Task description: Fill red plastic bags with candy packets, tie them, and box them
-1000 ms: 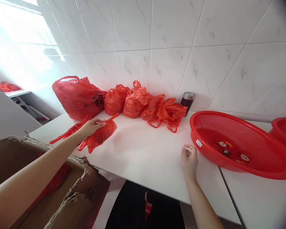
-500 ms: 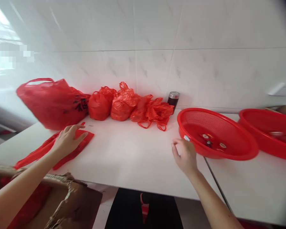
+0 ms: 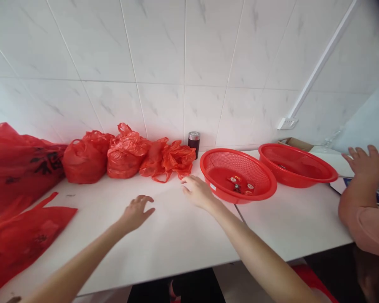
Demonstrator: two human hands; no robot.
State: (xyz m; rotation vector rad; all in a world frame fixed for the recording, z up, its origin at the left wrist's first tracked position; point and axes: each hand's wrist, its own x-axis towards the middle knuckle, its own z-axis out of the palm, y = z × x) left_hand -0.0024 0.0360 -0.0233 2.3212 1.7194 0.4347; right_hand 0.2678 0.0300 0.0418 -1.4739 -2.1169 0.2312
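Over the white table (image 3: 164, 235), my left hand (image 3: 136, 213) hovers with nothing in it, thumb apart from loosely bent fingers. My right hand (image 3: 197, 191) is also bare, its fingers slightly curled and its fingertips just in front of a crumpled red plastic bag (image 3: 179, 158). Whether they touch the bag is hard to tell. Right beside that hand stands a red plastic basket (image 3: 240, 172) with a few small packets (image 3: 236, 186) at its bottom. A flat red bag (image 3: 28, 235) lies on the left, away from both hands.
Several filled red bags (image 3: 128, 155) line the wall, with a large one (image 3: 19, 164) at far left. A dark flask (image 3: 193, 145) stands behind. A second red basket (image 3: 297, 166) sits farther right, near another person's raised hand (image 3: 366, 162).
The view has swung right, bringing another person's arm into sight. My left hand has moved right, off the flat red bag. My right hand has gone from the basket's front towards the crumpled bag.
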